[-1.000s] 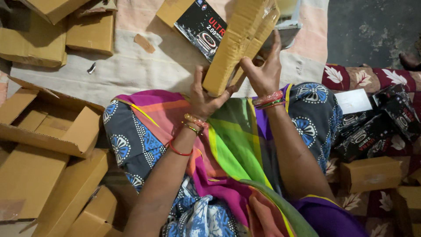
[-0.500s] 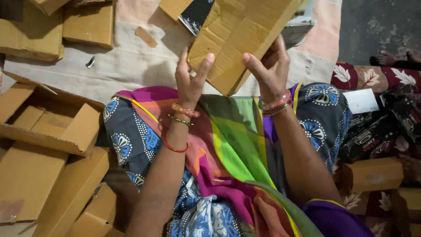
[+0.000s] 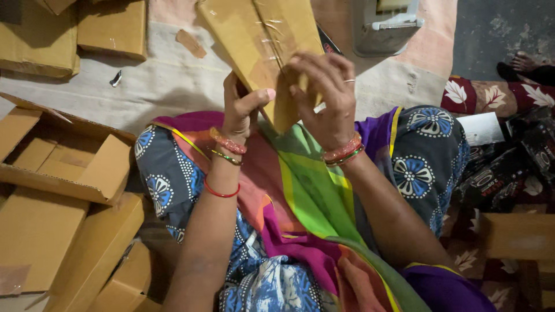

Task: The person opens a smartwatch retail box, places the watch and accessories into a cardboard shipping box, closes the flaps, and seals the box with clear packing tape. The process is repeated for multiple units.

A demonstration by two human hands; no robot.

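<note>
A pale cloth (image 3: 173, 86) covers the floor, ringed by brown cartons. Above the person's lap, both hands clasp a flattened cardboard box (image 3: 263, 40) (tape runs along its seam), held tilted. The left hand (image 3: 243, 107) has its grip closed on the lower edge, thumb across the face; the right hand (image 3: 326, 98) has its grip wrapped over the box's right side. An open carton (image 3: 63, 167) lies left; dark printed packets (image 3: 503, 173) sit right.

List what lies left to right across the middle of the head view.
Open cardboard box → left hand → flat cardboard piece, held by both hands → right hand → dark printed packets.
</note>
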